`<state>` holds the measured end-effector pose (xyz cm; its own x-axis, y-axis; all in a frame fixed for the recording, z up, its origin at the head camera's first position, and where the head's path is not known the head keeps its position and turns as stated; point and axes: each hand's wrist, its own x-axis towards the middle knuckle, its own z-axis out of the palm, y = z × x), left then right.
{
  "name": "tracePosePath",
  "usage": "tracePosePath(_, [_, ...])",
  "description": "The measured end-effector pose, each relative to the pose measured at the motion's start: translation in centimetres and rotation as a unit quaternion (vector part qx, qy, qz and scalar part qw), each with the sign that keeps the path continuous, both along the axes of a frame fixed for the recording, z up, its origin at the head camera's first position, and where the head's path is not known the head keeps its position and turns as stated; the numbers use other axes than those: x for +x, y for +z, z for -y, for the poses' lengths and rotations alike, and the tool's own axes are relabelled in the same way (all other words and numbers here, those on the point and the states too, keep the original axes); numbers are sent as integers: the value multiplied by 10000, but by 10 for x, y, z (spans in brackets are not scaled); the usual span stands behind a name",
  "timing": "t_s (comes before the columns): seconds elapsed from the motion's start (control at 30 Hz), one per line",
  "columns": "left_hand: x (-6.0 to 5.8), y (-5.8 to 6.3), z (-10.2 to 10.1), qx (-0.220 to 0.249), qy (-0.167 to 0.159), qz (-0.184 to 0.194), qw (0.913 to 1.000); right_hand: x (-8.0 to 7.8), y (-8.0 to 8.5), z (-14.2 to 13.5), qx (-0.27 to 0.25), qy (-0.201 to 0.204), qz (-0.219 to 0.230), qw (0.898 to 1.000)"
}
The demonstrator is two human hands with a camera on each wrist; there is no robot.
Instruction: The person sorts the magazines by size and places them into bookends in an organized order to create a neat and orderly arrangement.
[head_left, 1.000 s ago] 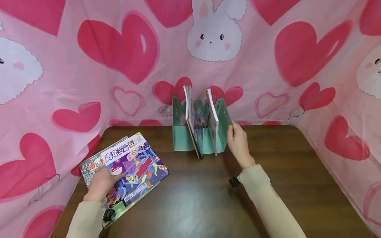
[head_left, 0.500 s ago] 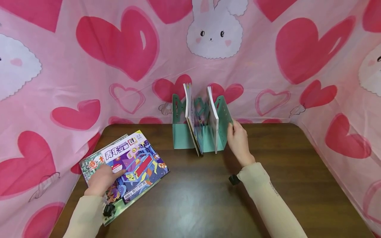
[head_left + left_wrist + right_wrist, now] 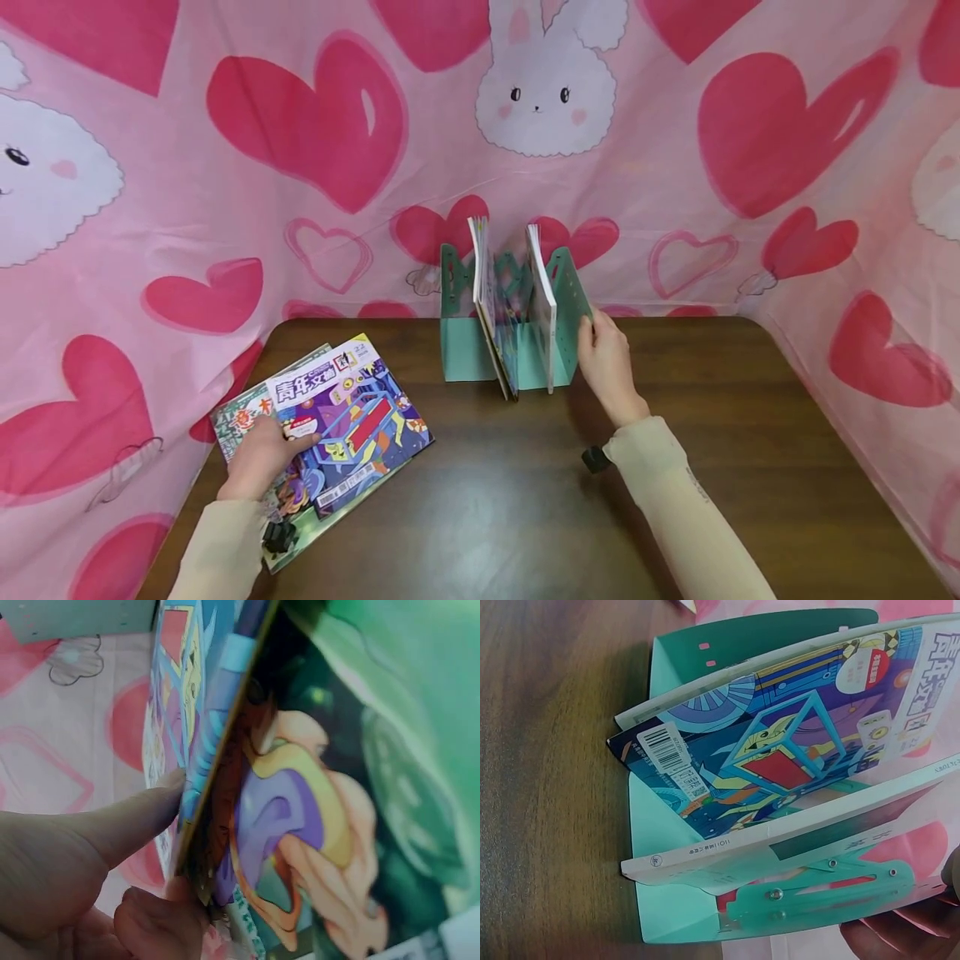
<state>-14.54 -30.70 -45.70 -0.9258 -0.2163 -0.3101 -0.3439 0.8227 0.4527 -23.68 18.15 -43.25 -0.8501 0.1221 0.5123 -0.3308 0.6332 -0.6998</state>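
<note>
My left hand [image 3: 258, 458] pinches the lower left part of a purple magazine [image 3: 352, 417], thumb on its cover and fingers at its edge. Beneath it lies a green illustrated magazine [image 3: 307, 533], which fills much of the left wrist view. My right hand [image 3: 607, 367] grips the right end panel of a green magazine rack [image 3: 465, 354]. Inside the rack, in the right wrist view, stand a purple magazine [image 3: 780, 757] and a white-spined one [image 3: 802, 834]; another white spine [image 3: 727, 679] shows on the far side.
The rack stands near the back edge of the dark wooden table [image 3: 480, 500]. Pink cloth with hearts and rabbits [image 3: 540, 183] hangs behind and beside the table. A small black device [image 3: 596, 458] sits at the right cuff, another [image 3: 279, 537] at the left cuff.
The head view has shifted slightly. Both hands keep their places, the left at the purple magazine and the right at the rack's end panel.
</note>
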Motion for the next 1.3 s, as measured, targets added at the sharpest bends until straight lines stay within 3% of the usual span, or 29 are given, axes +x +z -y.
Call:
tracePosePath(0.4, [-6,-7,3,865,120,-198,9960,-2,-1,-1,144,-27,-147,9998])
tracePosePath(0.57, [-8,-8,1,1945,303,-101,9804,-1,0,-3,189,-144,-274,9993])
tracePosePath(0.63, [-8,-8,1,2159,368,-33,9757,-1,0,-2,194,-118,-235,9995])
tracePosePath(0.87, [-7,-8,6,2542,544,86,9656,-1,-1,1,196,-58,-184,9996])
tracePosePath(1.1, [-2,-5,9,2655,655,139,9618,0,-1,1,207,-38,-112,9997])
tracePosePath(1.3, [1,-4,8,3277,608,97,9428,0,0,0,201,-49,-91,9997])
